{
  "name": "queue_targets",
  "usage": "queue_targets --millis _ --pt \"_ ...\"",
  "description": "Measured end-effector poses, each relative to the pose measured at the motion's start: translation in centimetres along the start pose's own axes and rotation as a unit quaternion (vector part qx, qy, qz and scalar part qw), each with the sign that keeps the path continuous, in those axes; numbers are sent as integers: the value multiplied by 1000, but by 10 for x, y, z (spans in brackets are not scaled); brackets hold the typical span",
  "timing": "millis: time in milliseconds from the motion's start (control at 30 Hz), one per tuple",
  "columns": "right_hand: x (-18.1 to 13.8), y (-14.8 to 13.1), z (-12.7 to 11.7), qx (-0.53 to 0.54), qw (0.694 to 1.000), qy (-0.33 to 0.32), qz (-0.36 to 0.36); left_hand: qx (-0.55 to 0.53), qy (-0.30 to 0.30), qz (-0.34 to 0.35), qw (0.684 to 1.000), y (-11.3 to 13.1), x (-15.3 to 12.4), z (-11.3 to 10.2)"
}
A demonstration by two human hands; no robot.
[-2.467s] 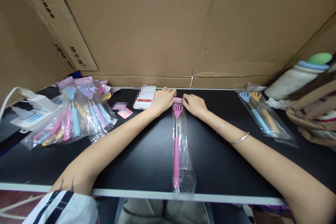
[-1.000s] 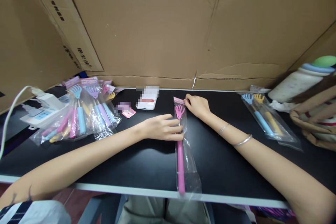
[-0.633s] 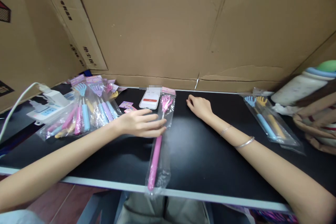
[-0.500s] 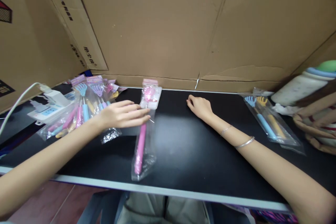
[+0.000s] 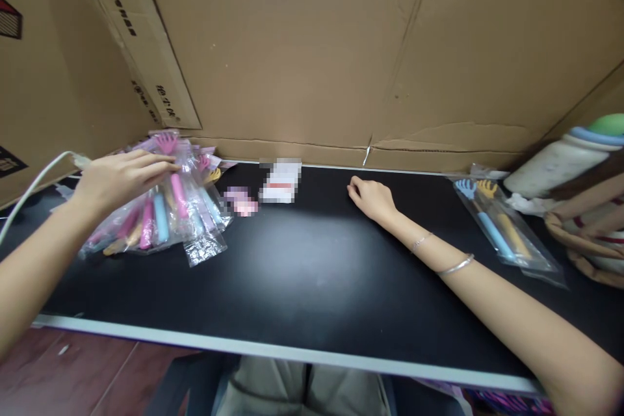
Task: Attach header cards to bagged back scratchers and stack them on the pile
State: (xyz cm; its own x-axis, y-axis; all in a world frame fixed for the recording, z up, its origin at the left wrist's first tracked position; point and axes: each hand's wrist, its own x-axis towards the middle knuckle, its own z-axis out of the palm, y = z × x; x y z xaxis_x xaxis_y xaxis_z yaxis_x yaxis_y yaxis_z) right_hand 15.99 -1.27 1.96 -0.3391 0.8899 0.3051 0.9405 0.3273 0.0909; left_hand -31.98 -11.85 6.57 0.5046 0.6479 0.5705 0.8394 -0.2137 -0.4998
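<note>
My left hand [image 5: 119, 175] reaches over the pile of bagged back scratchers [image 5: 160, 214] at the left of the black table [image 5: 312, 273]. Its fingers hold a clear bag with a pink back scratcher [image 5: 173, 175], which lies on top of the pile with its claw end pointing away from me. My right hand [image 5: 373, 198] rests on the table near the back middle, fingers loosely curled with nothing in them. Two bracelets sit on that wrist.
A phone [image 5: 280, 181] and small pink cards [image 5: 241, 200] lie at the back. At the right lies a bag with a blue and a yellow scratcher [image 5: 502, 227], beside a bottle [image 5: 560, 153] and a cloth bag [image 5: 585, 221]. A white cable [image 5: 29, 188] runs at the left. Cardboard walls [image 5: 312, 45] surround the table.
My left hand took the bagged pink scratcher from the table's middle and carried it left onto the pile. My right hand let go of the bag's top and has stayed still since.
</note>
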Motion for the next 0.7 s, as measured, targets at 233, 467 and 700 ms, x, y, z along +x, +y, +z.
queue_targets --millis 233,467,700 --pt "2 1 2 7 1000 -3 -4 -36 -89 -51 994 -7 -10 17" --pt "2 0 1 4 1000 -13 -6 -10 -187 -145 972 18 15 -20" --pt "1 1 1 4 1000 -16 -7 -118 -112 -67 984 88 74 -24"
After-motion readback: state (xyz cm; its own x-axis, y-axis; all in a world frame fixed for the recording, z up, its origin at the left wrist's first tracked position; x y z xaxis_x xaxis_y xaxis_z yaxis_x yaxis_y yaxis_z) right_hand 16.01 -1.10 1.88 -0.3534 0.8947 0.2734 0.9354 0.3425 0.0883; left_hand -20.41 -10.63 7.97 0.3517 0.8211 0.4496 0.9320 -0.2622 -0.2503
